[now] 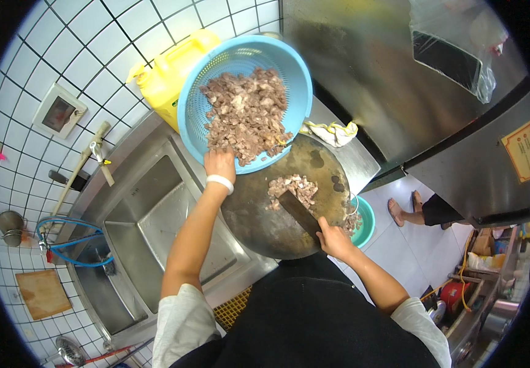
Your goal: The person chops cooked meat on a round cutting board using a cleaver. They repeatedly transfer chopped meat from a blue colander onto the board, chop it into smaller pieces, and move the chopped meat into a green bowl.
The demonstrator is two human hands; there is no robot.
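"A black cloth apron is nearest. Beyond?"
"A round blue plastic colander, left hand at its rim, finger grip unclear; a round brown chopping board."
"Right hand?"
"Fingers around a dark metal cleaver, beside the board's chopped pinkish meat."

Chopping block before you: surface free left of chopped meat. Cleaver in your right hand blocks near right. Blue basket, rim in your left hand, bars far side. Sink basin free left of your forearm; green bowl crowds right edge.
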